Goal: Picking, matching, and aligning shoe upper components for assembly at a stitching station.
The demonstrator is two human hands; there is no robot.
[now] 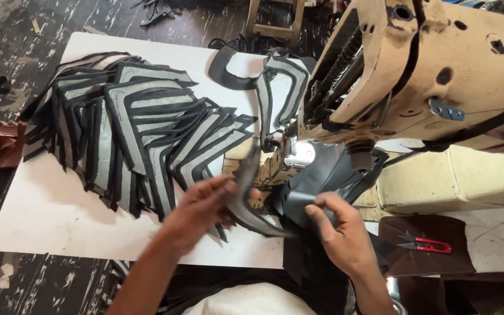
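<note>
**Curved black piece held near the sewing machine**

The left hand [202, 204] is clamped on a curved black piece [246, 195], fingers closed round its upper half. The piece's long axis runs from far, near the machine's needle area, towards the near right, where its tip points at the right hand [336, 233]. It is blurred, so its surface and edging are hard to make out.

The right hand rests with fingers pressed together on dark fabric [313, 201] lying just near of the sewing machine [421, 70]; whether it pinches the fabric or only presses it, I cannot tell.

To the left, a fanned stack of grey, black-edged pieces [129, 134] covers much of the white table [48, 216], and two more curved pieces [272, 87] lie at the far side beside the machine. The machine's head hides the needle and is cut off at the top and right edges.

Bare table shows at the near left, up to its rounded corner. At the right, red-handled snips [427, 244] lie on a brown cloth [427, 245], well apart from the hands.
</note>
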